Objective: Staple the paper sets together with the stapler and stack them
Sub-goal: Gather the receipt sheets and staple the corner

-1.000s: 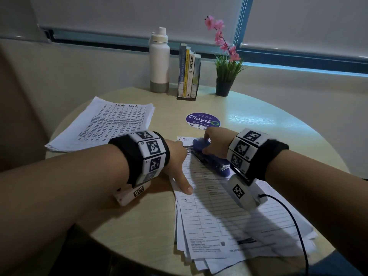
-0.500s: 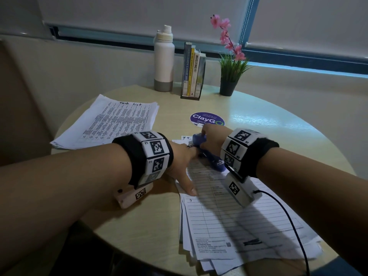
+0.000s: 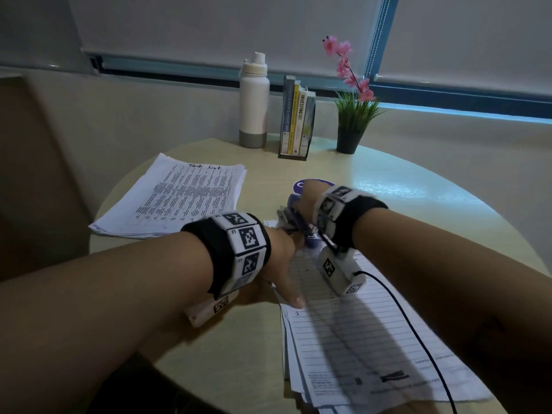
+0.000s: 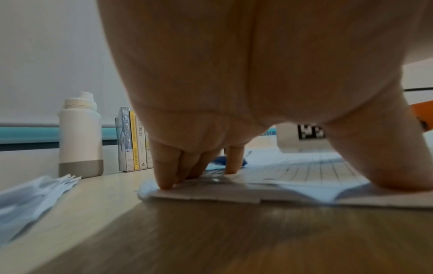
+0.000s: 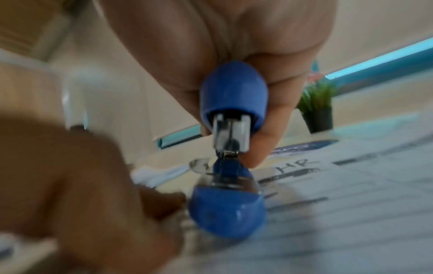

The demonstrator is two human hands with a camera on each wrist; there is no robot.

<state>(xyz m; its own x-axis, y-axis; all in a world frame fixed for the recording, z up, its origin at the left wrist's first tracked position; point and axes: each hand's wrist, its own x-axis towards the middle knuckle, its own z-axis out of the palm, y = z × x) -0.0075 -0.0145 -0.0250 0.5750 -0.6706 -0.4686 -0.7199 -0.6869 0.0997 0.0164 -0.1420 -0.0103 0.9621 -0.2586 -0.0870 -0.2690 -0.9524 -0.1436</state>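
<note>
A blue stapler sits at the top left corner of a lined paper set lying near me on the round table. My right hand grips the stapler's upper arm from above. That arm stands raised off the blue base, with the metal magazine showing between them. My left hand presses the same set flat: its fingertips are on the corner by the stapler and its thumb is on the left edge. A second paper stack lies at the left.
At the back of the table stand a white bottle, several upright books and a potted plant with pink flowers. A purple sticker lies just beyond my right hand. A black cable trails over the paper.
The stapler was pressed flat on the paper's corner; now its upper arm is lifted and the jaws stand apart. My right hand has moved a little farther away. The left hand stays pressing the paper.
</note>
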